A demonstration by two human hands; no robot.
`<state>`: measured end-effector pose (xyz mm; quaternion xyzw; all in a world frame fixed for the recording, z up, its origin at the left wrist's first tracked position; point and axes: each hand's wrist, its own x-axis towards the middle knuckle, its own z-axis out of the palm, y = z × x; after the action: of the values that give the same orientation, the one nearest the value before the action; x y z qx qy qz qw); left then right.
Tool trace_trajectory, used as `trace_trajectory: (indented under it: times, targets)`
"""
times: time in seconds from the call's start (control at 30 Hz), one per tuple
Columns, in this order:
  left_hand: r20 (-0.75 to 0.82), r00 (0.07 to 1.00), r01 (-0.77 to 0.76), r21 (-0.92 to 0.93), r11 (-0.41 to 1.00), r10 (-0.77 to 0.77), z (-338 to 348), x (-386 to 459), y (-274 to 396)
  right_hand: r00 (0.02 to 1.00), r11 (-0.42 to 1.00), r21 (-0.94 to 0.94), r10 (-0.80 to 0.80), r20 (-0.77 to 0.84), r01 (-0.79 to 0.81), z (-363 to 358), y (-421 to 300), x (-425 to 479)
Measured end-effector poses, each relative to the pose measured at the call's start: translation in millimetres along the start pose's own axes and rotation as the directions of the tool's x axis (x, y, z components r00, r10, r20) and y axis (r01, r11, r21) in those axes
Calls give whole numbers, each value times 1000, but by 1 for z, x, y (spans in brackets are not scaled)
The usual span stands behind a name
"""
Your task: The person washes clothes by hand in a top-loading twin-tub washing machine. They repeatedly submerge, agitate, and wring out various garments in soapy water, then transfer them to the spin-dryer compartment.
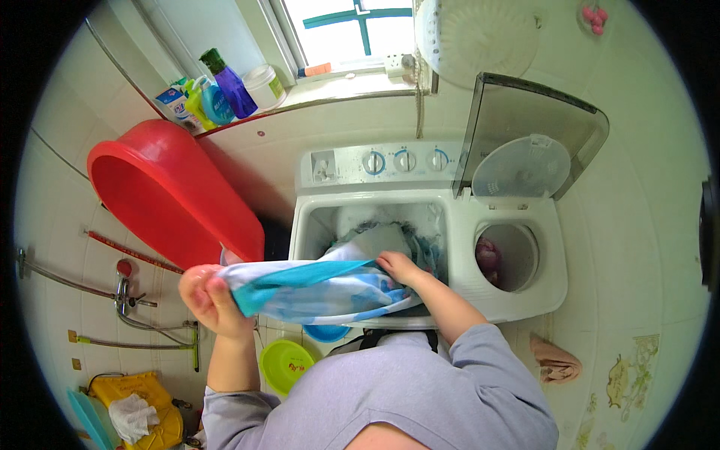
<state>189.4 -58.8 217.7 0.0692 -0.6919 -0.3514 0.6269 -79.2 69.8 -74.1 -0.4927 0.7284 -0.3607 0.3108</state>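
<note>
Between my two hands stretches a white and blue cloth (332, 295) with a turquoise band. My left hand (216, 298) grips its left end, out beyond the washer's left side. At the other end, my right hand (400, 267) holds the turquoise edge, above the wash tub. The twin-tub washing machine (506, 306) stands before me. Its wash tub (323, 216) holds sudsy water and more wet laundry (385, 239). The round spin tub (520, 253) on the right has a dark reddish cloth (488, 254) in it. Its inner lid (523, 169) and smoky outer lid (534, 107) are raised.
A large red plastic tub (169, 191) leans left of the washer. Below are a green basin (287, 365) and a blue basin (326, 333). Bottles, including a purple bottle (233, 87), line the window ledge. A faucet (122, 295) is on the left wall, near a yellow bucket (163, 416).
</note>
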Motion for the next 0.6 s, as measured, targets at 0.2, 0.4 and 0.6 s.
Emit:
trace_trajectory:
  times: [0.2, 0.4, 0.6]
  targets:
    - [17, 933, 356, 98, 929, -360, 16, 7, -37, 884, 853, 515, 306, -353, -89, -99, -8, 8]
    - [323, 882, 370, -20, 929, -344, 37, -13, -20, 701, 718, 271, -692, 174, 641, -116, -152, -3]
    - [310, 934, 256, -229, 939, -179, 19, -3, -6, 872, 916, 276, -373, 317, 291, -28, -101, -1]
